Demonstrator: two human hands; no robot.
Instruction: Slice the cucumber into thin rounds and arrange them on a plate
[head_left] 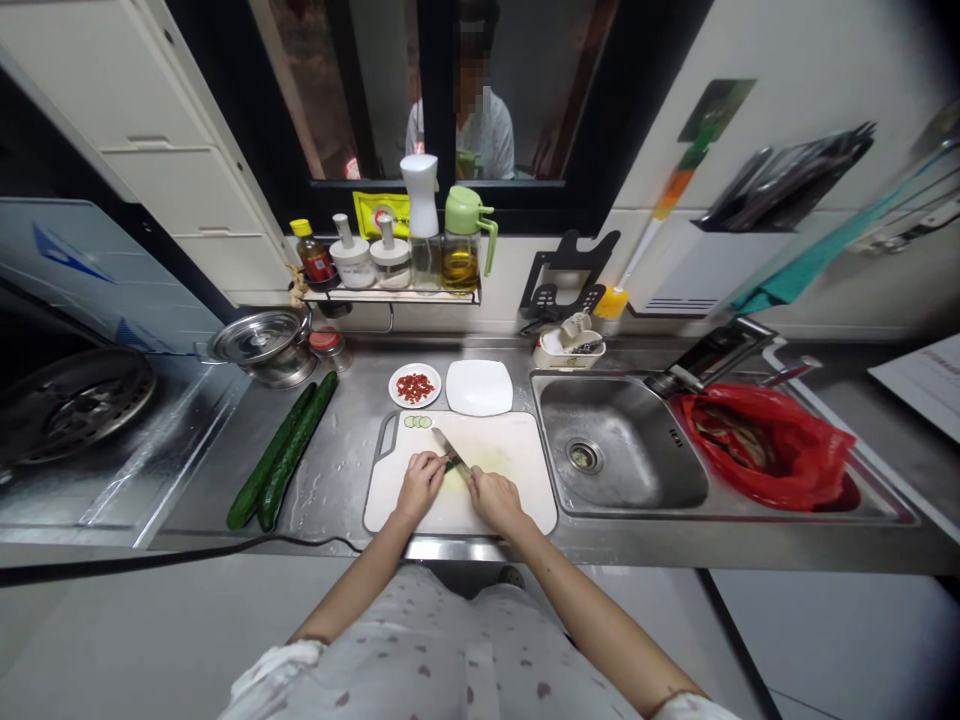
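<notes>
My right hand [495,497] is closed around the handle of a kitchen knife [448,447]. Its blade points away and to the left over the white cutting board [517,450]. Just left of the blade, my left hand [421,484] has its fingers bent and pressed together on a small green piece of cucumber, mostly hidden by the fingers and knife. A few thin cucumber slices [418,422] lie in a row near the board's far left corner. Wet, pale green marks show on the board around the knife.
Behind the board stand a small plate of chopped red pieces [414,386] and a white square plate [480,388]. Two whole cucumbers [283,455] lie to the left, near a lidded steel pot [266,345]. On the right are the sink [622,440] and a red plastic bag [772,450].
</notes>
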